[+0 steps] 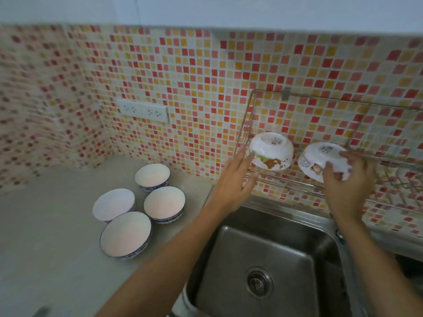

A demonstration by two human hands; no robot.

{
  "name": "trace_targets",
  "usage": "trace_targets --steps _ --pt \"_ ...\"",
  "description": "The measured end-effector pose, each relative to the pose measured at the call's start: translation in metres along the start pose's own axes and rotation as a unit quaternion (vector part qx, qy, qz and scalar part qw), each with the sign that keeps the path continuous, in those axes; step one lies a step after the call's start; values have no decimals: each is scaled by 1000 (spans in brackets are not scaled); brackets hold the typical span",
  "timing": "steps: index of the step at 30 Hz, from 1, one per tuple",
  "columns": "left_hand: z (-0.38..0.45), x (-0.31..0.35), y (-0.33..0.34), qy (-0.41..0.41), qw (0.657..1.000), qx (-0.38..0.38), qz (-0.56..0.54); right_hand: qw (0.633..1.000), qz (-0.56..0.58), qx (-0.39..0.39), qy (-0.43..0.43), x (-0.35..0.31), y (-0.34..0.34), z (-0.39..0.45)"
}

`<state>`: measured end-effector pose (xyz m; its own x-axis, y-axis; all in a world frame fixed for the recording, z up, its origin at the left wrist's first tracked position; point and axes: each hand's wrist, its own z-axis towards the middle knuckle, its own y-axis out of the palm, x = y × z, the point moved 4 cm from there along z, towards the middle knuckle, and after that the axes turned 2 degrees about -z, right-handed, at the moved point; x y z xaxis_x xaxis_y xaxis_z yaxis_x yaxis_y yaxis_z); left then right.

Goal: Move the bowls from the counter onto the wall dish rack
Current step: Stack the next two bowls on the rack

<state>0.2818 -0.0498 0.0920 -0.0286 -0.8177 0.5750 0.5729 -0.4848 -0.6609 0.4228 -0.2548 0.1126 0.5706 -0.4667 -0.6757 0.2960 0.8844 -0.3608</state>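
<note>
Two cartoon-printed white bowls are seen upside down at the wire wall dish rack (256, 124), which is fixed to the red, orange and cream mosaic tiles above the steel sink (263, 259). The left printed bowl (271, 154) is placed at the rack's left end, foot ring upward, and appears to rest on the wires. The left hand (233, 181) is held just beside it with the fingers spread and loose; the fingertips are at the bowl's lower left edge, though whether they touch it is blurred by motion. The right printed bowl (320, 160) is tilted, its foot turned up and to the left, and is gripped along its right rim by the right hand (348, 179), the fingers curled over the top edge and the thumb pressed against the side. Whether this bowl already bears on the rack cannot be told. Four more bowls (139, 209), white inside with blue-patterned outsides, are left upright in a close cluster on the grey counter (45, 225), well apart from the rack. A white double socket (142, 110) is set in the tiled wall above them.
</note>
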Motion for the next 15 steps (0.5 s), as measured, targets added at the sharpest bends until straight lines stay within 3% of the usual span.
trace_targets --steps 4,7,11,15 --pt "-56 -59 -49 -89 991 89 40 992 109 -26 -60 -52 31 -63" --pt "-96 -121 -92 -154 975 128 99 969 152 -155 -119 -102 82 -115" --pt "-144 -197 -146 -281 938 146 143 913 132 -366 -126 -148 170 -179" --pt "-177 -262 -179 -359 910 134 157 869 89 -475 -106 -177 250 -229"
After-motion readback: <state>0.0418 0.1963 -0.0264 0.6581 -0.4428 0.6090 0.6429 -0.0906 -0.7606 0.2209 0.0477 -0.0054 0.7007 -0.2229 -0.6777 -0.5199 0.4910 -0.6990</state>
